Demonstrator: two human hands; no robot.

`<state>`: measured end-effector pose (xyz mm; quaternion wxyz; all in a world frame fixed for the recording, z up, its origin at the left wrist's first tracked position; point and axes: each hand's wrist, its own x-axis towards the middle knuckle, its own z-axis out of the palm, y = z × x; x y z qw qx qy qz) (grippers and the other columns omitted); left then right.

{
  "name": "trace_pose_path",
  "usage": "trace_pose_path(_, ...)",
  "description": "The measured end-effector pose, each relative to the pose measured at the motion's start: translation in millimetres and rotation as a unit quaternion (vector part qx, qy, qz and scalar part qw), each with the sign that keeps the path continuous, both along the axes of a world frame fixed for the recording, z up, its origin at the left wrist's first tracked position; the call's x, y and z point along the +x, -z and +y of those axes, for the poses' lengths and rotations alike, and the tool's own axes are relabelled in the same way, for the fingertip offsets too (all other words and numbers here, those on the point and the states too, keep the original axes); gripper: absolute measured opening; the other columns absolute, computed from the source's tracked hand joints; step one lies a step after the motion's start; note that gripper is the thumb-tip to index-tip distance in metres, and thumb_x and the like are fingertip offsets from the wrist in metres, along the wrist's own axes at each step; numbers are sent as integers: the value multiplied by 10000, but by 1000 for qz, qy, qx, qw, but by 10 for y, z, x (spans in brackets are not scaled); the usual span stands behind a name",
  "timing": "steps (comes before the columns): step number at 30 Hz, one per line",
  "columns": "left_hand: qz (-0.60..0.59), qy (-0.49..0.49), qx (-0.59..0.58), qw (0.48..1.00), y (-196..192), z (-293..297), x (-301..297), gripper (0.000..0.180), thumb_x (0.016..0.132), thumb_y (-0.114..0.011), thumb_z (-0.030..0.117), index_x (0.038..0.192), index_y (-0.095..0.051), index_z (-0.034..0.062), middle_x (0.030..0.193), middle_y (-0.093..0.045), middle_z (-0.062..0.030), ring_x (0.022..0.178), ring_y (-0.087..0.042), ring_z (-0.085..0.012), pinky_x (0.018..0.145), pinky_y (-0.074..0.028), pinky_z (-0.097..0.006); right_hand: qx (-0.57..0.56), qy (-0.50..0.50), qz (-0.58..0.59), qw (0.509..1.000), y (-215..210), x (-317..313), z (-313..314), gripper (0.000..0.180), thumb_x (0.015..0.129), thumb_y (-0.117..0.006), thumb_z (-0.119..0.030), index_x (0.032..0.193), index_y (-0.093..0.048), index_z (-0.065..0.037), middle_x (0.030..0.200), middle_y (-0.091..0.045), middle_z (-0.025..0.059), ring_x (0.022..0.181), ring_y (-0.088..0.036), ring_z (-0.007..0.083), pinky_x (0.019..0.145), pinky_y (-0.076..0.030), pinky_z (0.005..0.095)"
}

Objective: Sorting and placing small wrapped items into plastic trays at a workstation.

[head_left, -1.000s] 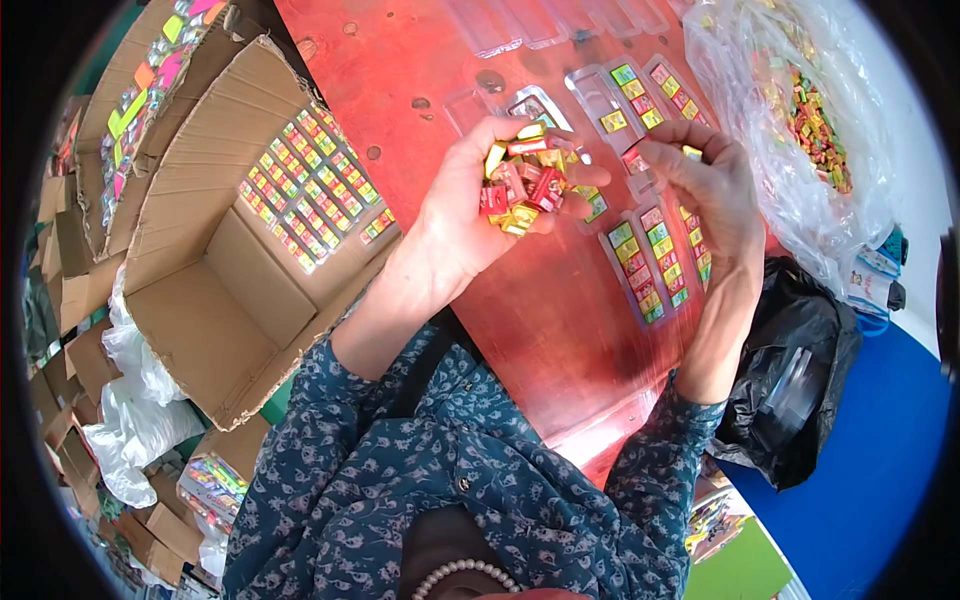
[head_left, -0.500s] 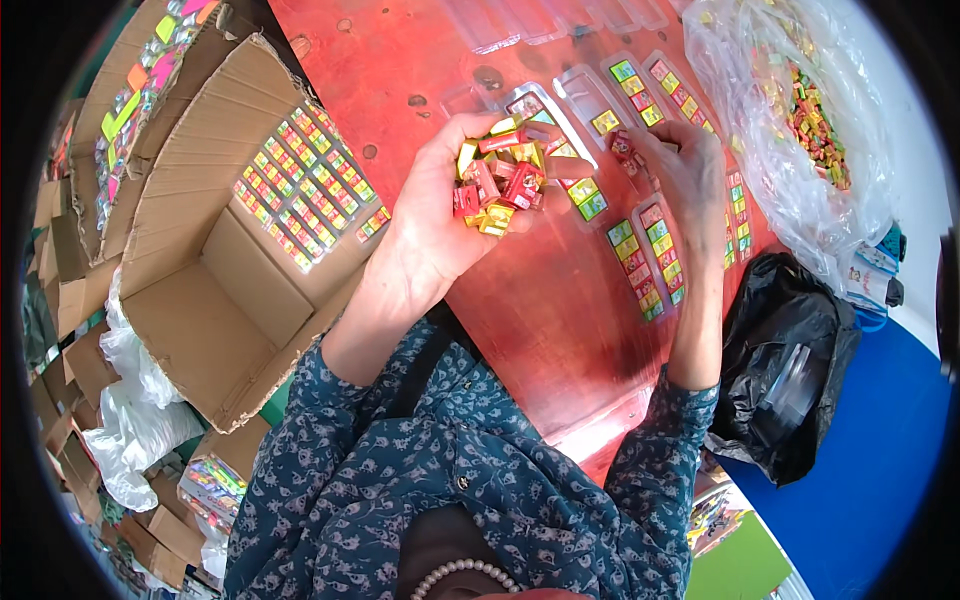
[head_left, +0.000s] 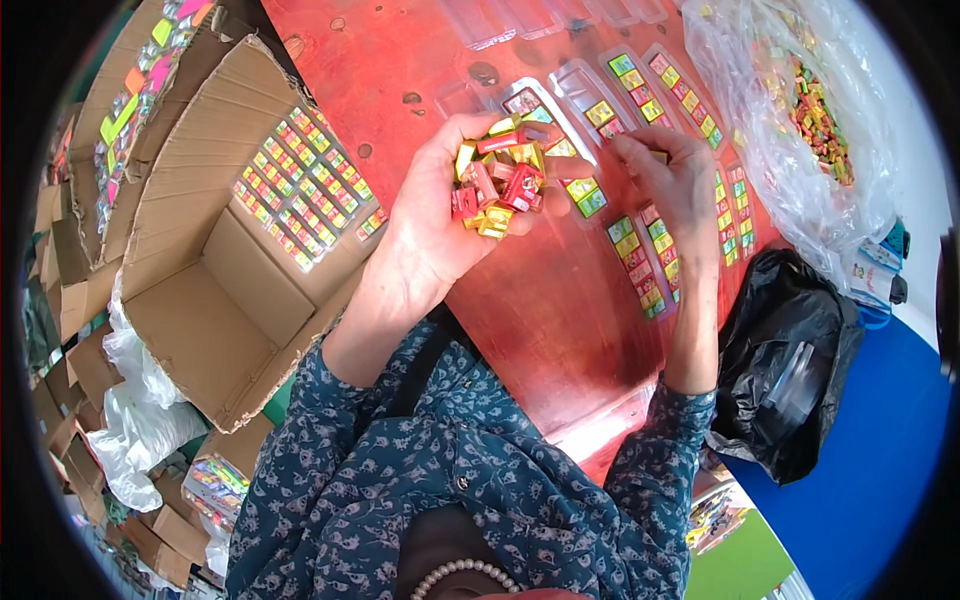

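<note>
My left hand (head_left: 425, 215) is cupped palm up, fingers curled round a heap of small wrapped candies (head_left: 500, 180) in red, pink and gold. To its right my right hand (head_left: 670, 175), slightly blurred, reaches over a narrow clear plastic tray (head_left: 572, 80). Its fingers are pinched, and a bit of a yellow wrapped candy (head_left: 658, 157) shows between them. In that tray lie a yellow candy (head_left: 600, 113) and a red one just below; my fingers hide the lower end. Another tray (head_left: 585, 197), partly behind my left fingertips, has green and yellow candies.
Filled candy trays (head_left: 635, 265) lie around my right hand on the red table (head_left: 530, 320). Other clear trays (head_left: 480, 25) lie at the far edge. A clear bag of candies (head_left: 820, 120) and a black bag (head_left: 785, 370) are at right. A cardboard box (head_left: 255, 290) with filled trays stands left.
My right hand has shifted slightly, and a red candy now shows below the yellow one in the tray. My left hand stays in place with its heap.
</note>
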<state>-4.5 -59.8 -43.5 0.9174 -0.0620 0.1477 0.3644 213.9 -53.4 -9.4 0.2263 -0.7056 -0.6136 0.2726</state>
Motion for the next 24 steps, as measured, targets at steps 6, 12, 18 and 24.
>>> trace_pose_path(6, -14, 17, 25, 999, 15, 16, 1, 486, 890, -321, 355, 1090, -539, -31, 1028, -595, -277, 746, -634, -296, 492, -504, -269, -133, 17, 406, 904, -125, 216, 64, 222, 900, -517, -152, 926, -627, 39, 730, -582, 11, 517, -437, 46, 435, -305, 141)
trace_pose_path(12, -18, 9, 3, 1000, 13, 16, 5, 486, 894, -353, 343, 1118, -508, -60, 1121, -507, -324, 738, -633, -320, 452, -509, -269, -137, 52, 433, 889, -192, 150, 40, 222, 843, -590, -95, 1013, -570, 46, 880, -632, 74, 678, -580, 79, 464, -417, 147)
trace_pose_path(18, -13, 12, 7, 1000, 34, 20, -18, 483, 892, -366, 347, 1120, -511, -53, 1123, -504, -327, 739, -635, -321, 456, -513, -269, -93, 64, 313, 943, -171, 70, 2, 207, 802, -642, -51, 984, -592, 34, 810, -639, 76, 610, -594, 92, 505, -462, 166)
trace_pose_path(24, -21, 20, 15, 999, 51, 21, -12, 475, 888, -339, 360, 1094, -544, -16, 1043, -589, -278, 757, -634, -300, 494, -512, -273, -24, 95, 297, 950, -50, 9, -16, 129, 785, -657, -40, 892, -638, 29, 735, -639, 67, 612, -590, 76, 521, -465, 172)
